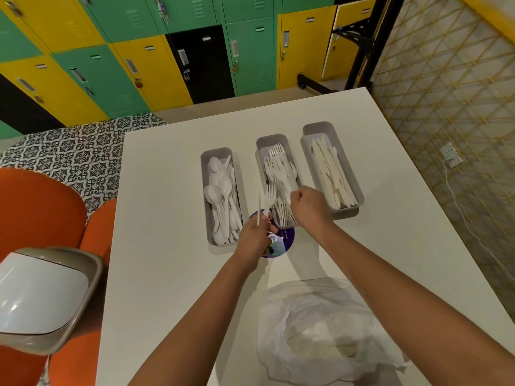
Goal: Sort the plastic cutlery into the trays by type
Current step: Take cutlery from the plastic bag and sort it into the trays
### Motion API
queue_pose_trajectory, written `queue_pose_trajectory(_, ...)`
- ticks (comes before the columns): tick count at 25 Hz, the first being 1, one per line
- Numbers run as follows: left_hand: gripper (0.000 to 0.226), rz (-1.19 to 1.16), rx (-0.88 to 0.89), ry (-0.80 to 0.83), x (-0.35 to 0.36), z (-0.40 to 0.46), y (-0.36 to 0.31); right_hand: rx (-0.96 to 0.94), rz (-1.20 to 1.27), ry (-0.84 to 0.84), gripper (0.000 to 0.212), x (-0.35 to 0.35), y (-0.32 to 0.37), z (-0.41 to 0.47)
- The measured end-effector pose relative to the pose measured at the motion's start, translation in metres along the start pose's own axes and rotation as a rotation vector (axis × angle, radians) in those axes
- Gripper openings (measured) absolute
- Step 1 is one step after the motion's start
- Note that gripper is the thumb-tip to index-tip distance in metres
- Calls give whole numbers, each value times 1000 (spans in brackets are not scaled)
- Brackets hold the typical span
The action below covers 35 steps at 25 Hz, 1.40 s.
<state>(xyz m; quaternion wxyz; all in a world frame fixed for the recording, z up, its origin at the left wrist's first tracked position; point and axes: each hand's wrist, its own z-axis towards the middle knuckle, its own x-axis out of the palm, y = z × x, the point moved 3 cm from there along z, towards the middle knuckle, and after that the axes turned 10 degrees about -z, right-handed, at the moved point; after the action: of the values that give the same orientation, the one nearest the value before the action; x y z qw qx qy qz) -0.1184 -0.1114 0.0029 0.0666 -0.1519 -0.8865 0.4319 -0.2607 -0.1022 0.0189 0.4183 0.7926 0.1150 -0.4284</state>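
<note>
On the white table (167,218) ahead of you stand three grey trays side by side, each set lengthwise away from you so long pieces can lie flat along them. Your spoon tray (207,218) sits leftmost, the fork tray (260,143) in the middle and the knife tray (306,129) to the right, so each type already has its own lane.

Your left hand (255,236) is closed around a white fork (269,197) and a thin straight piece (259,210) beside it, both pointing up and away; I cannot tell what that second piece is. You hold them by the handles just beside the near end of the fork tray, which judging by position is where the fork belongs.

Your right hand (305,203) hovers over the near part of the fork tray with its fingers curled; whether it holds anything I cannot tell.

Nearer to you lies a crumpled plastic bag (320,330), probably the source of the cutlery and looking close to spent. A round purple sticker (285,240) shows under your hands.
</note>
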Motion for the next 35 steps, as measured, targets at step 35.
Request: queue_pose_trajectory(35,22,-165,-28,-115,-7,-1,-1,0,3,164,11,0,7,7)
